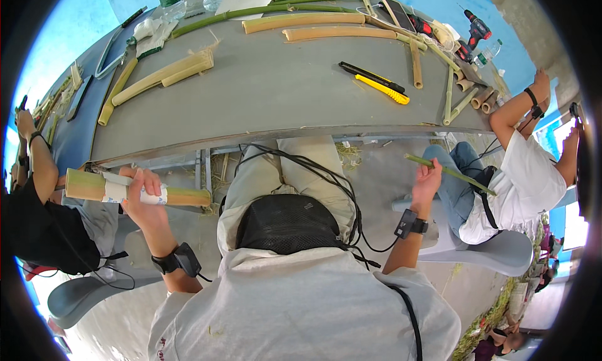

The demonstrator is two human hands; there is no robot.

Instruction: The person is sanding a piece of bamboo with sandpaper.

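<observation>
The bamboo tube (88, 186) is left, the stick (463, 177) right, the table (269, 100) (two cutters (384, 90) atop) beyond both.

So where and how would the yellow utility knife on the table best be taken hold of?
Probably around the middle of the yellow utility knife's handle, coming from the near side: it lies flat and slanted, its long near edge exposed, while the black cutter lies close along its far side.

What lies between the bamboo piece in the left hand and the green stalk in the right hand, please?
In the head view, the person's legs, black cables and some floor lie between the bamboo piece and the green stalk.
</observation>
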